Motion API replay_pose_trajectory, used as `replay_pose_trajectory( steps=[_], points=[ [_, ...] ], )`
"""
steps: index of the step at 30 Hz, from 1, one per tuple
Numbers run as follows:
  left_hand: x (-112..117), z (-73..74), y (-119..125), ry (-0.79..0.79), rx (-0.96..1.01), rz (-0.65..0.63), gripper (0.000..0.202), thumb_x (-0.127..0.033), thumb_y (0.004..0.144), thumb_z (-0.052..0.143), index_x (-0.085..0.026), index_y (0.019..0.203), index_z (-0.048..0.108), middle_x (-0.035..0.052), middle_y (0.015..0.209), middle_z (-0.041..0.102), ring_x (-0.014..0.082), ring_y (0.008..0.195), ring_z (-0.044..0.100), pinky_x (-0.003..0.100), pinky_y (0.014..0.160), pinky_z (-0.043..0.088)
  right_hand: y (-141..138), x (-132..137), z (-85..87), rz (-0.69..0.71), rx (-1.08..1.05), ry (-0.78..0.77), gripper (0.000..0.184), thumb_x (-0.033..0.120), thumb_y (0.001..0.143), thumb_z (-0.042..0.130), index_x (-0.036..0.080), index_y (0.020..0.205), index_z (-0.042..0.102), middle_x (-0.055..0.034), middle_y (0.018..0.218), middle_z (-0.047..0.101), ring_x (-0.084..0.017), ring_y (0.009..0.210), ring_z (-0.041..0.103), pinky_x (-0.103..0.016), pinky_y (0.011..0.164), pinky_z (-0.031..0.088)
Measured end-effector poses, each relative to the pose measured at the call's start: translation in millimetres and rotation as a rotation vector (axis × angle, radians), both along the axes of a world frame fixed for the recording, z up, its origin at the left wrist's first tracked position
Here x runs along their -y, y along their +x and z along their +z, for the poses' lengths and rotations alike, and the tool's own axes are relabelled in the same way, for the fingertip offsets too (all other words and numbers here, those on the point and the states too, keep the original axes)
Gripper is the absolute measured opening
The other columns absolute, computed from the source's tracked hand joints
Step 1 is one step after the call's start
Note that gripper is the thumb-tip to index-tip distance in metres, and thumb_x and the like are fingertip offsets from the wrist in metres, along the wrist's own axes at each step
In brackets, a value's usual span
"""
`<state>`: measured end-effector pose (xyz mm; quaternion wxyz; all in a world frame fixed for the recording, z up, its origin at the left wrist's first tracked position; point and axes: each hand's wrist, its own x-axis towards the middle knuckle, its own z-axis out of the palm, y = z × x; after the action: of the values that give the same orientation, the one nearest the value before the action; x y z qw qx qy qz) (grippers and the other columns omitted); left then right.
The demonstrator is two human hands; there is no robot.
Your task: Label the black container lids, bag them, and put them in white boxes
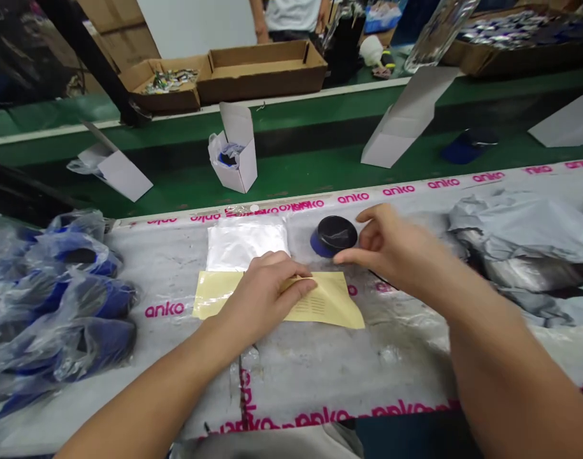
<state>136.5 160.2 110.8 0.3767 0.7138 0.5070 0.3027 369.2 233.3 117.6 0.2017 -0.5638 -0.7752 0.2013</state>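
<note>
My left hand [272, 287] lies over a yellow printed paper strip [327, 303], thumb and fingers closed on its middle; the fold under the fingers is partly hidden. Just beyond the strip is a stack of clear plastic bags [246, 242], flat on the table. A round blue item with a glossy black top [336, 234] stands beyond the strip's right end. Beside that item, on its right, my right hand [380, 239] has thumb and forefinger apart with nothing between them. Whether the thumb tip touches the item, I cannot tell.
Several blue items in clear bags [95, 293] crowd the left side. Grey plastic wrapping [525, 242] is heaped at right. On the green conveyor [301, 153] stand open white boxes [241, 166]. Cardboard trays [267, 80] line the far ledge, with a person [291, 16] behind.
</note>
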Motion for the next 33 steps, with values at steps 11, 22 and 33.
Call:
replay_pose_trajectory(
  steps=[11,22,33],
  points=[
    [4,10.1,-6,-0.215,0.208,0.034,0.018,-0.026,0.099,0.057,-0.026,0.118,0.058,-0.0053,0.079,0.061,0.0138,0.069,0.056,0.028,0.064,0.041,-37,111,-24.9,0.035,-0.225,0.326,0.016,0.027,0.098,0.062,0.026,0.114,0.061,-0.0056,0.101,0.07,-0.024,0.093,0.068,-0.038,0.08,0.059],
    [-2,12.9,-17,-0.055,0.046,-0.153,0.022,-0.006,0.094,0.06,-0.023,0.104,0.069,0.0002,0.107,0.062,0.0149,0.097,0.06,0.027,0.084,0.047,-50,103,-16.6,0.02,-0.27,0.344,0.016,0.014,0.094,0.065,0.021,0.109,0.066,-0.0078,0.106,0.066,-0.022,0.098,0.067,-0.036,0.084,0.057],
    [-3,14.7,-20,-0.138,0.052,-0.193,0.015,-0.02,0.101,0.056,-0.025,0.109,0.068,-0.0033,0.108,0.072,0.0166,0.101,0.066,0.028,0.087,0.049,-51,101,-10.9,0.101,-0.261,0.317,0.019,0.011,0.093,0.064,0.024,0.106,0.066,-0.0047,0.096,0.071,-0.022,0.088,0.066,-0.038,0.076,0.054]
  ],
)
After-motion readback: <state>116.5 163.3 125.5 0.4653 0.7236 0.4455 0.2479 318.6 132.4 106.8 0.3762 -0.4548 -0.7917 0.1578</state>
